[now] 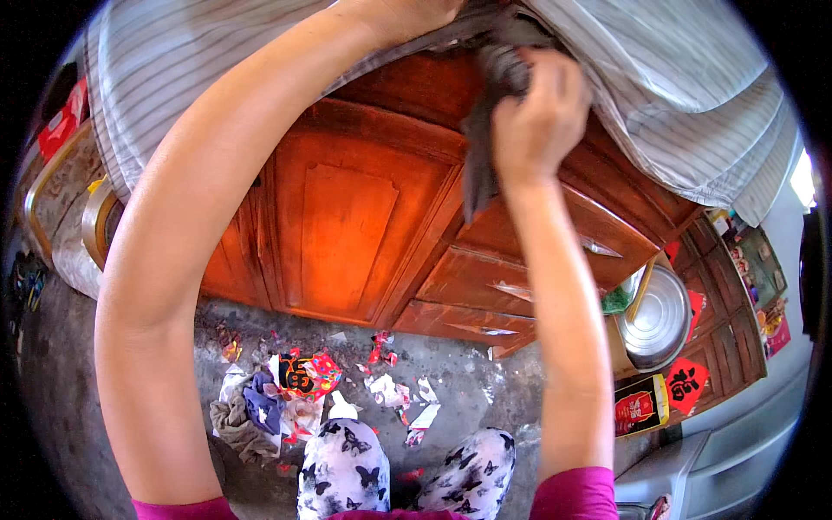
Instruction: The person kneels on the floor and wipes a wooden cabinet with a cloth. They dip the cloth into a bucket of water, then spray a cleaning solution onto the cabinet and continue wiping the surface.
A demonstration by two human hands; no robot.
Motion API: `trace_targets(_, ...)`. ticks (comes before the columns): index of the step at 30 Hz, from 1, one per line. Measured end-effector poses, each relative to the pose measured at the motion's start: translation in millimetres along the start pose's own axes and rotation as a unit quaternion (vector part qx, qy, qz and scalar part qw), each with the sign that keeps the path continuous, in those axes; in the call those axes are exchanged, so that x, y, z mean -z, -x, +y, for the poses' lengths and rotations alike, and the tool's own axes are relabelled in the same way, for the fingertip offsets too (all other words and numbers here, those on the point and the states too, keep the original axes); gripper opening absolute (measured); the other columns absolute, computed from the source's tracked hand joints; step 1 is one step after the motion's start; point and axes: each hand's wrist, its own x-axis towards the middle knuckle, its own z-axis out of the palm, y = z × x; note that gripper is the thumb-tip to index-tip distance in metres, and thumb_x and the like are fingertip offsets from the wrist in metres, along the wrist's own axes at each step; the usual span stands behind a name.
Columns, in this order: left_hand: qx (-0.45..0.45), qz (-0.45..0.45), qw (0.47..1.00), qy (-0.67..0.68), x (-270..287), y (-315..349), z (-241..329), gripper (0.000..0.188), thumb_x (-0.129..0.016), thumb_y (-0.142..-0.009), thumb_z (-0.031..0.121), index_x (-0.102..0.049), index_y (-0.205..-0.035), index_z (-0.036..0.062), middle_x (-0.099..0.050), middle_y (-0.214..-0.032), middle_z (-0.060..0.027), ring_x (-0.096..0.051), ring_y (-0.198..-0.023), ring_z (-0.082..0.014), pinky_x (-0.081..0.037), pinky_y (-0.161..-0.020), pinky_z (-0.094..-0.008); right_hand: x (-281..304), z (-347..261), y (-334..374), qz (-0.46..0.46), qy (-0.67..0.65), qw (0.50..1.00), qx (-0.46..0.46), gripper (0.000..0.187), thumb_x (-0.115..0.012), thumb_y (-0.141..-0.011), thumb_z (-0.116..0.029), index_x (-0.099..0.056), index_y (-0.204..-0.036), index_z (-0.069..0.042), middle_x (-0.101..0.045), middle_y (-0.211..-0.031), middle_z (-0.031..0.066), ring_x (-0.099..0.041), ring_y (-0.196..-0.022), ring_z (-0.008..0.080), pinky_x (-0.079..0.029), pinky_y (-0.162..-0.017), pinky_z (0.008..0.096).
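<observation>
A reddish-brown wooden cabinet (347,230) with a panelled door and several drawers stands before me. A striped grey-white cloth cover (217,61) drapes over its top and is pushed up along the front edge. My right hand (546,121), blurred by motion, is closed on a dark grey rag (479,160) against the cabinet's upper front, and one end of the rag hangs down. My left hand (420,13) reaches up to the cover's edge at the top rim of the picture. Its fingers are mostly cut off, so its grip cannot be made out.
On the concrete floor lie crumpled cloths (247,420), red and white paper scraps (390,390) and a red-and-black decorated packet (303,374). At right are a metal pot lid (656,316), a second wooden cabinet (724,303) and a pale plastic chair (719,459). A cushioned chair (65,208) stands at left.
</observation>
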Motion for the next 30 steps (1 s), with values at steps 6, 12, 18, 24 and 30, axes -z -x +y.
trace_targets(6, 0.024, -0.086, 0.995, -0.052, 6.6, 11.1, 1.8, 0.013, -0.067, -0.091, 0.015, -0.071, -0.099, 0.0057, -0.066, -0.114, -0.0204, -0.063, -0.108, -0.0398, -0.052, -0.091, -0.0450, 9.3, -32.4, 43.8, -0.123, -0.099, 0.981, 0.114, 0.038, -0.064, -0.065, 0.008, -0.069, -0.098, -0.009, -0.061, -0.098, 0.0140, -0.060, -0.091, 0.0351, -0.053, -0.075, 0.0452)
trace_targets(12, -0.027, -0.014, 0.994, -0.106, 12.4, 39.6, 31.8, 0.023, -0.065, -0.090, 0.013, -0.069, -0.113, 0.0143, -0.068, -0.114, -0.0098, -0.066, -0.106, -0.0296, -0.054, -0.088, -0.0402, 13.8, 8.8, 22.5, -0.077, -0.012, 0.996, 0.038, 0.039, -0.073, -0.071, -0.006, -0.069, -0.109, -0.013, -0.061, -0.112, 0.0111, -0.060, -0.101, 0.0366, -0.054, -0.084, 0.0458)
trace_targets(18, 0.028, -0.001, 0.979, -0.202, 81.7, 146.1, 90.1, 0.049, -0.074, -0.085, 0.034, -0.061, -0.132, 0.0272, -0.067, -0.111, 0.0037, -0.067, -0.093, -0.0173, -0.055, -0.073, -0.0338, 26.3, 13.1, 30.4, -0.158, -0.027, 0.980, 0.114, 0.056, -0.077, -0.077, -0.038, -0.066, -0.122, -0.007, -0.060, -0.118, 0.0189, -0.057, -0.104, 0.0409, -0.051, -0.088, 0.0485)
trace_targets(24, 0.389, -0.263, 0.838, -0.276, 125.9, 174.3, 46.7, 0.056, -0.071, -0.093, 0.040, -0.053, -0.143, 0.0230, -0.075, -0.104, -0.0078, -0.073, -0.078, -0.0334, -0.057, -0.065, -0.0478, 34.1, 30.7, 24.8, -0.213, -0.044, 0.957, 0.191, 0.049, -0.079, -0.076, -0.024, -0.069, -0.122, -0.011, -0.063, -0.119, 0.0125, -0.058, -0.107, 0.0378, -0.053, -0.091, 0.0462)
trace_targets(30, 0.298, -0.107, 0.936, -0.154, 145.9, 102.5, 9.8, 0.013, -0.059, -0.089, 0.009, -0.065, -0.098, 0.0025, -0.070, -0.097, -0.0203, -0.067, -0.094, -0.0405, -0.053, -0.083, -0.0479, -1.1, -13.2, 19.8, -0.152, -0.048, 0.953, 0.259, 0.032, -0.064, -0.083, -0.013, -0.075, -0.112, -0.019, -0.068, -0.110, 0.0014, -0.065, -0.097, 0.0249, -0.058, -0.081, 0.0336)
